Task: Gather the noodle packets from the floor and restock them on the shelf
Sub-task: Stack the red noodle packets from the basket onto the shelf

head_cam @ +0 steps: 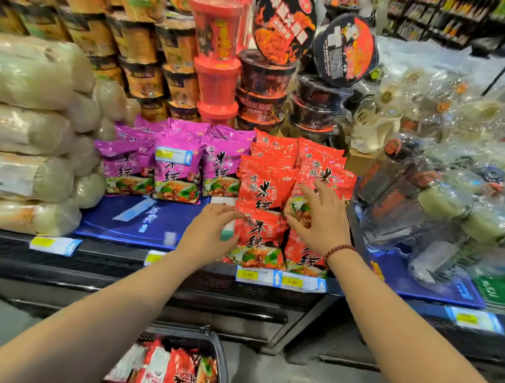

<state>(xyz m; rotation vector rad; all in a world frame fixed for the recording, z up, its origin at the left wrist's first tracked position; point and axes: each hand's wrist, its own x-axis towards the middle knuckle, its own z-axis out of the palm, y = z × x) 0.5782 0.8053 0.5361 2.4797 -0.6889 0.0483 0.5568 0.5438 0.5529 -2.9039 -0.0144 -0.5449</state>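
Noodle packets (258,235) stand red at the shelf (145,224) front.
Your left hand (212,227) pinches one top edge, right hand (316,220) rests spread on another; probably light, slippery, brittle, so grip the sides.

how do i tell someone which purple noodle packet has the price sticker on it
Find the blue shelf mat below the stacked noodle cups; purple packets stand at its back, left of the red packets. Take the middle purple packet in the front row. It alone has a blue and yellow price sticker across its top.
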